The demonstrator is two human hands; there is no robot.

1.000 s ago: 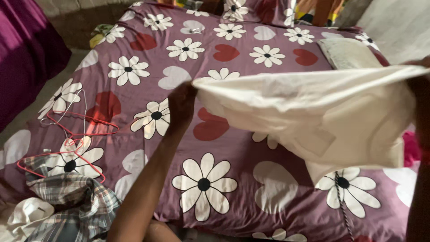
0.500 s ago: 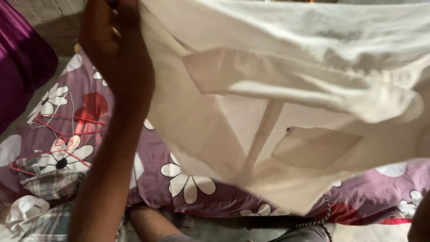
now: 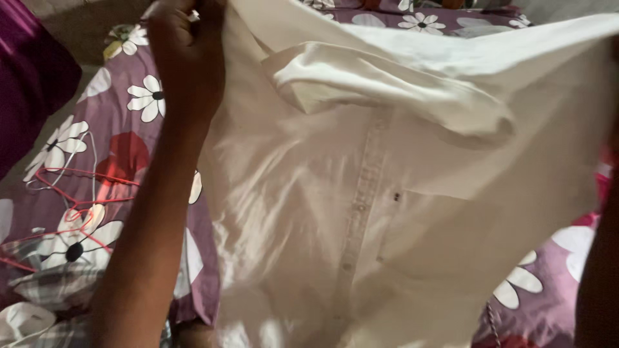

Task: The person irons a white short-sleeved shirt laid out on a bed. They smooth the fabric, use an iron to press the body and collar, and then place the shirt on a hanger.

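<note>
A white button-up shirt hangs spread in front of me and fills most of the view. Its collar and button placket face me. My left hand is raised at the top left and grips the shirt's upper left edge. My right hand is hidden at the far right edge behind the cloth; only my right forearm shows, and the shirt's upper right corner is pulled up toward it. Below lies a purple bedsheet printed with white flowers and red hearts.
Red wire hangers lie on the sheet at the left. A plaid garment and a white one are bunched at the lower left. A dark purple cloth hangs at the far left.
The shirt has been lifted from low over the bed to right in front of me and has opened out. My left hand rose with it to the top left.
</note>
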